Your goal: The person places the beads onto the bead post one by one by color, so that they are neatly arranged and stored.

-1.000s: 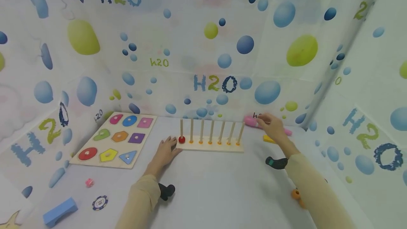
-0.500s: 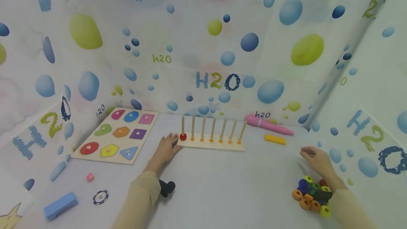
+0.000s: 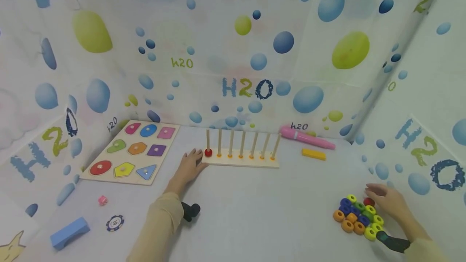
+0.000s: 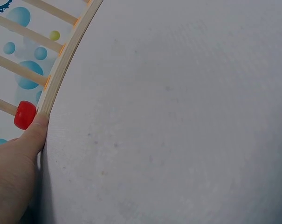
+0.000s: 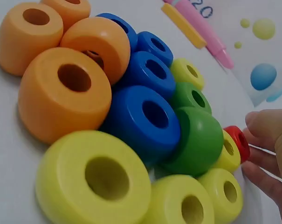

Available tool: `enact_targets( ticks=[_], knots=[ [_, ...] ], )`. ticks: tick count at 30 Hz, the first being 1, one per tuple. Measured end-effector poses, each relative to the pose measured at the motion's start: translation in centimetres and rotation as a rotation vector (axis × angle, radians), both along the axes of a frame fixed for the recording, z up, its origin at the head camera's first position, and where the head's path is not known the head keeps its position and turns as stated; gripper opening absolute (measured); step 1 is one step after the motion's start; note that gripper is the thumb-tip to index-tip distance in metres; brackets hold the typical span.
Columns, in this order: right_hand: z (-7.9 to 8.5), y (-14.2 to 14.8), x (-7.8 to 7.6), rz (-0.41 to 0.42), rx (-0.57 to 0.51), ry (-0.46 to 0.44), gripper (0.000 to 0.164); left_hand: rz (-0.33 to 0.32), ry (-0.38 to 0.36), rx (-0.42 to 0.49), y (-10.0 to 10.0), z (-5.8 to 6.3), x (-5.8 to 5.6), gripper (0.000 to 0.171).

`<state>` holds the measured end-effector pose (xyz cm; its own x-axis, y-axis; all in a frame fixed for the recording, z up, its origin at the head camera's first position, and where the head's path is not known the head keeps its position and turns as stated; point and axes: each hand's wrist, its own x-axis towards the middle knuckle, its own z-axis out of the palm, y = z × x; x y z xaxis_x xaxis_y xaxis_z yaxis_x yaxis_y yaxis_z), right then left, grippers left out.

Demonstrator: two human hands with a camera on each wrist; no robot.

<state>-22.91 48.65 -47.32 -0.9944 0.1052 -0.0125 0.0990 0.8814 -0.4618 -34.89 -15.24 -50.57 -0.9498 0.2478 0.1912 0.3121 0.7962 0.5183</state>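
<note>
A wooden peg board [image 3: 240, 162] with several upright pegs stands at the back middle of the table. One red bead [image 3: 208, 153] sits low on its leftmost peg. My left hand [image 3: 189, 167] holds the board's left end, and in the left wrist view the thumb [image 4: 37, 128] lies against the front edge; the other fingers are mostly hidden there. At the right, my right hand [image 3: 389, 201] is at the far side of a cluster of orange, blue, green and yellow beads [image 3: 347, 225]. Its parted thumb and fingers are right beside a loose red bead [image 5: 238, 142].
At the back right lie a pink marker-shaped object [image 3: 307, 137] and a yellow bar [image 3: 314, 154]. A shape puzzle board [image 3: 121, 159] lies at the back left. Nearer on the left are a small pink cube [image 3: 103, 200], a poker chip [image 3: 115, 223] and a blue block [image 3: 70, 233].
My right hand has moved from near the pink object toward me and to the right, down to the beads. My left hand has stayed at the board's left end.
</note>
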Motion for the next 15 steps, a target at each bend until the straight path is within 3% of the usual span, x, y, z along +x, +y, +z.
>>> enact_targets(
  ticks=[7, 15],
  knots=[
    [-0.2, 0.1, 0.9, 0.060, -0.002, -0.012, 0.038, 0.015, -0.019, -0.009, -0.1, 0.3, 0.0, 0.060],
    [-0.4, 0.0, 1.3, 0.122, -0.005, -0.020, 0.037, 0.009, -0.035, -0.005, -0.1, 0.3, 0.0, 0.061]
  ],
)
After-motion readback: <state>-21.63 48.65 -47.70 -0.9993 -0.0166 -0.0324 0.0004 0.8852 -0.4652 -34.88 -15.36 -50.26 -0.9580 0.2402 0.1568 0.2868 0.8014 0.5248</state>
